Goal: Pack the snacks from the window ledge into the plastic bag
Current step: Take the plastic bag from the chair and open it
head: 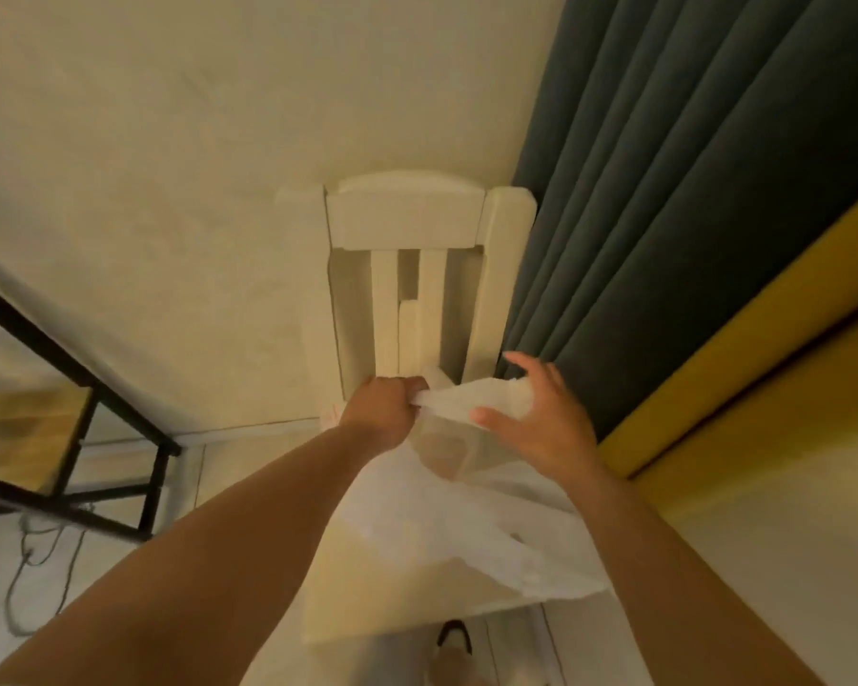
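A thin white plastic bag [466, 527] hangs over the seat of a cream wooden chair [407, 225]. My left hand [385, 408] is closed on the bag's upper edge near the chair back. My right hand [541, 413] is beside it with fingers spread, touching the bag's bunched top; no firm grip shows. No snacks and no window ledge show in this view.
A dark teal curtain [689, 190] hangs to the right of the chair, with a yellow panel [764, 349] beside it. A black metal frame table with wooden top [70, 438] stands at the left, cables on the floor under it. A slippered foot [454, 646] shows below.
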`<state>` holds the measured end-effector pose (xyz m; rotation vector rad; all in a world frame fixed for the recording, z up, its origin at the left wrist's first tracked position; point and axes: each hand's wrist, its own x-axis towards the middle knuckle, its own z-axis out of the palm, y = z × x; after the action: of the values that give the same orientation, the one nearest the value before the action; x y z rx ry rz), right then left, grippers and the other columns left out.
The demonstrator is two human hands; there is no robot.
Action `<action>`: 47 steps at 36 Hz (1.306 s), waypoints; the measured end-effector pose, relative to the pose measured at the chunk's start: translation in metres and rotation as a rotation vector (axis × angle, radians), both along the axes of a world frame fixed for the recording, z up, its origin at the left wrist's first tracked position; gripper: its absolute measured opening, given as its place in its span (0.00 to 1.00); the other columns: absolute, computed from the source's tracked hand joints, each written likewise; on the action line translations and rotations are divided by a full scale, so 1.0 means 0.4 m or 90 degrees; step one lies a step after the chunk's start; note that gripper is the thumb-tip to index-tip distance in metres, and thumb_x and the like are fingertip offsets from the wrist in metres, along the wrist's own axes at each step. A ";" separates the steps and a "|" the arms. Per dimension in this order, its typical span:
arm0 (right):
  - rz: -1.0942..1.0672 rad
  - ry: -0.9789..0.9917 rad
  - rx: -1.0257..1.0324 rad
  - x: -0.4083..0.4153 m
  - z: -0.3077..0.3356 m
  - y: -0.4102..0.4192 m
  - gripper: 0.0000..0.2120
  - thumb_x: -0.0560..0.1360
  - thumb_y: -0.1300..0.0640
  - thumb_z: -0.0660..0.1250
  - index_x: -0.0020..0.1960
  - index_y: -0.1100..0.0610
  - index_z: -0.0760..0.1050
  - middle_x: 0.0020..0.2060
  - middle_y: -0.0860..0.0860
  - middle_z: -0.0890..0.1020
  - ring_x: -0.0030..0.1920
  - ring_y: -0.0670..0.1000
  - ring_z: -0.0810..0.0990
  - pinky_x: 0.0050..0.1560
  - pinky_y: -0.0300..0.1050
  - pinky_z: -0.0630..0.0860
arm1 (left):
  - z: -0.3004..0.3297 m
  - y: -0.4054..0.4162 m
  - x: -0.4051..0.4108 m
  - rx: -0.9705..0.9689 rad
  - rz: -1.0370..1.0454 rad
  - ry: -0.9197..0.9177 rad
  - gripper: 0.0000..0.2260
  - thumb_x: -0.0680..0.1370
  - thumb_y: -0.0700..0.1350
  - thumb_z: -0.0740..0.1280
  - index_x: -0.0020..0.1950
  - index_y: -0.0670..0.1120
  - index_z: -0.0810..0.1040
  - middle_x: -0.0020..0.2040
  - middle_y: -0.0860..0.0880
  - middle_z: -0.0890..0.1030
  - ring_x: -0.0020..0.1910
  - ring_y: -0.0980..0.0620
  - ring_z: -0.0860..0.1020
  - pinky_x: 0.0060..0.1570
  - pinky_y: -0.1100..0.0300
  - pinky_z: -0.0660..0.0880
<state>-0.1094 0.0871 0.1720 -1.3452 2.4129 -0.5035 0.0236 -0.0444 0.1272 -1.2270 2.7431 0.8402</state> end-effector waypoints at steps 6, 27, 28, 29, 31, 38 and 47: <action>0.041 0.312 0.262 0.098 -0.001 0.121 0.21 0.78 0.47 0.62 0.69 0.50 0.66 0.66 0.52 0.69 0.65 0.52 0.69 0.62 0.48 0.72 | 0.084 0.107 0.075 0.041 -0.190 0.091 0.12 0.79 0.43 0.60 0.62 0.47 0.73 0.57 0.44 0.79 0.55 0.43 0.76 0.49 0.58 0.69; -0.568 -0.256 -0.242 0.406 0.046 0.818 0.10 0.77 0.64 0.61 0.39 0.53 0.72 0.29 0.51 0.73 0.33 0.51 0.69 0.32 0.43 0.64 | 0.121 0.556 0.193 -0.233 -0.399 -0.182 0.16 0.77 0.44 0.60 0.65 0.50 0.71 0.61 0.45 0.71 0.60 0.44 0.72 0.55 0.52 0.72; -0.586 -0.277 -0.250 0.417 0.048 0.863 0.09 0.76 0.62 0.64 0.37 0.52 0.73 0.30 0.51 0.74 0.33 0.51 0.70 0.33 0.42 0.65 | 0.122 0.586 0.195 -0.227 -0.402 -0.190 0.15 0.78 0.44 0.59 0.64 0.50 0.72 0.61 0.46 0.73 0.59 0.44 0.73 0.53 0.53 0.72; -0.599 -0.295 -0.256 0.434 0.053 0.915 0.08 0.75 0.58 0.67 0.37 0.52 0.74 0.32 0.51 0.75 0.34 0.52 0.72 0.35 0.42 0.67 | 0.127 0.625 0.201 -0.222 -0.408 -0.190 0.14 0.79 0.45 0.57 0.63 0.50 0.73 0.60 0.46 0.75 0.58 0.45 0.75 0.50 0.54 0.72; -0.591 -0.282 -0.189 0.475 0.061 1.021 0.06 0.71 0.49 0.72 0.42 0.50 0.76 0.38 0.50 0.79 0.41 0.52 0.77 0.40 0.43 0.71 | 0.128 0.706 0.213 -0.212 -0.440 -0.175 0.12 0.80 0.46 0.56 0.60 0.49 0.74 0.57 0.46 0.77 0.54 0.45 0.77 0.45 0.56 0.72; -0.517 -0.038 0.354 0.658 0.064 1.394 0.28 0.70 0.38 0.67 0.67 0.48 0.70 0.63 0.50 0.76 0.63 0.53 0.74 0.58 0.44 0.71 | 0.125 1.083 0.284 -0.102 -0.557 -0.043 0.18 0.79 0.40 0.59 0.68 0.50 0.71 0.64 0.45 0.76 0.62 0.44 0.74 0.55 0.56 0.72; -0.790 -0.102 0.183 0.906 0.055 1.837 0.07 0.78 0.56 0.60 0.54 0.55 0.75 0.57 0.56 0.78 0.57 0.57 0.76 0.49 0.44 0.70 | 0.156 1.539 0.382 0.075 -0.721 -0.004 0.17 0.79 0.43 0.58 0.69 0.46 0.70 0.68 0.42 0.73 0.64 0.43 0.73 0.57 0.57 0.69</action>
<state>0.2532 0.8219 0.1939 0.4225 2.7564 -0.4558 0.1765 0.5713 0.1896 0.3952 2.6492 0.7612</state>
